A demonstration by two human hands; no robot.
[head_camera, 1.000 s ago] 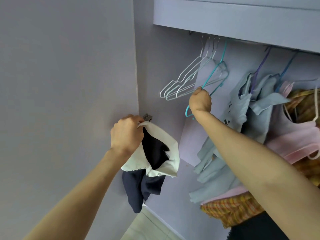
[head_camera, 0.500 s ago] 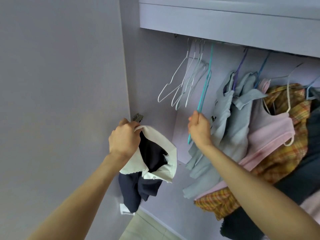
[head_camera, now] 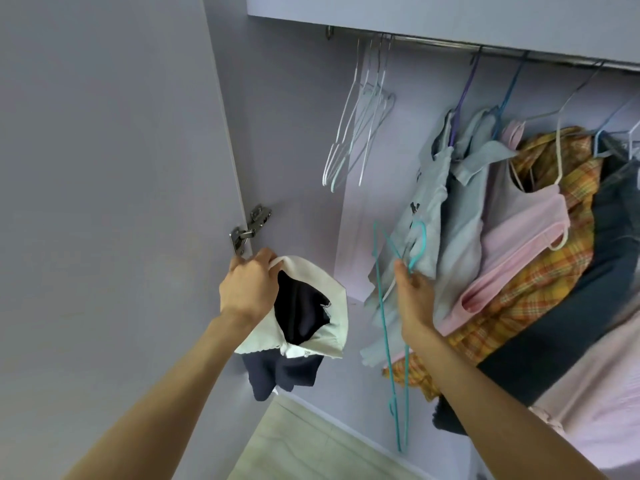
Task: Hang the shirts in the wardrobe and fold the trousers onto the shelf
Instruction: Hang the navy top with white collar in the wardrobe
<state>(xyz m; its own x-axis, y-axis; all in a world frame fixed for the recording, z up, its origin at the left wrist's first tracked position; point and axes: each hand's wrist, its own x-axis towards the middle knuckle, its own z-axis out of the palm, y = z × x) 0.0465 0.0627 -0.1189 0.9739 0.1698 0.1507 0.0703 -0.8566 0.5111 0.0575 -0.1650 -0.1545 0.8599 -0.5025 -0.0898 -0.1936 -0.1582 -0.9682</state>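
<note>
The left hand is curled tight around the white collar of a shirt, a dark navy one with a white collar and white trim, which hangs from that grip in front of the open wardrobe, just below the metal hinge on the door. The shirt's body droops down toward the pale wooden floor. The right hand holds a teal hanger off the rail, with the fingers pinched on it near its hook, so the hook curls up above the hand and the long wire frame dangles down past the wrist. The hanger is held in front of the hung clothes and is apart from the shirt in the other hand. Up on the rail, a cluster of empty white hangers hangs to the left. To the right of them hang a light blue top, a pink garment, a yellow plaid shirt and dark denim clothes, crowded close together.
</note>
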